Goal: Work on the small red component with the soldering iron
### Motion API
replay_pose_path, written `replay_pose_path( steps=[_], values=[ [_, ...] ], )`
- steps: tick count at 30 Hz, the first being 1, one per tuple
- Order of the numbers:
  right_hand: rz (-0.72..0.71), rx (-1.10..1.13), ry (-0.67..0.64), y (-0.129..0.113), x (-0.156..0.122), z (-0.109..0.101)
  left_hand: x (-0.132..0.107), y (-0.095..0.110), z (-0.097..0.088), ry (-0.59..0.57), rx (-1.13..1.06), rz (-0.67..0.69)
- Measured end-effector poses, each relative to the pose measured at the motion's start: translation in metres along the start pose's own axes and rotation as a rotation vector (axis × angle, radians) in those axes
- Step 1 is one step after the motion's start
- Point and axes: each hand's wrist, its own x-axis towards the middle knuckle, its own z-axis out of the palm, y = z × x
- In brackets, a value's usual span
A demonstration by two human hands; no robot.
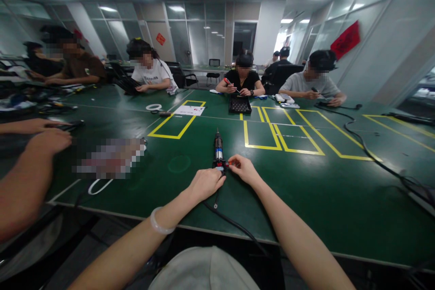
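A partly opened electric drill lies on the green table in front of me, its bit pointing away. Its silver and blue motor section and some red parts near the handle end are exposed. My left hand is closed over the handle end, covering much of it. To its right, my right hand pinches a small orange-red piece at the drill's side; the fingers hide most of it, so its kind is unclear. A black cord runs from under my left hand over the table's near edge.
Yellow tape outlines mark the green table. A white sheet, a white ring and a black tray stand farther back. A blurred package and a co-worker's arms are at left. A black cable crosses the right side.
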Motion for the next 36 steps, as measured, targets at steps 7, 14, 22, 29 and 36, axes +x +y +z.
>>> replay_pose_path(
  steps=[7, 14, 22, 29, 36],
  values=[
    [-0.048, -0.078, -0.011, 0.004, 0.001, 0.005, 0.000, 0.001, 0.002, 0.006, 0.016, 0.002],
    [-0.037, -0.174, -0.001, -0.007, 0.000, -0.001, -0.001, 0.002, -0.001, -0.004, -0.002, -0.015],
    [0.008, -0.126, 0.062, -0.006, -0.001, 0.000, -0.002, 0.003, -0.001, 0.023, -0.147, -0.159],
    [0.002, -0.051, 0.053, -0.004, -0.003, 0.000, 0.021, -0.009, -0.004, 0.231, -0.270, -0.182],
    [0.013, 0.006, 0.021, -0.002, -0.004, 0.000, 0.053, -0.020, 0.015, 0.104, -0.214, 0.037]
  ],
)
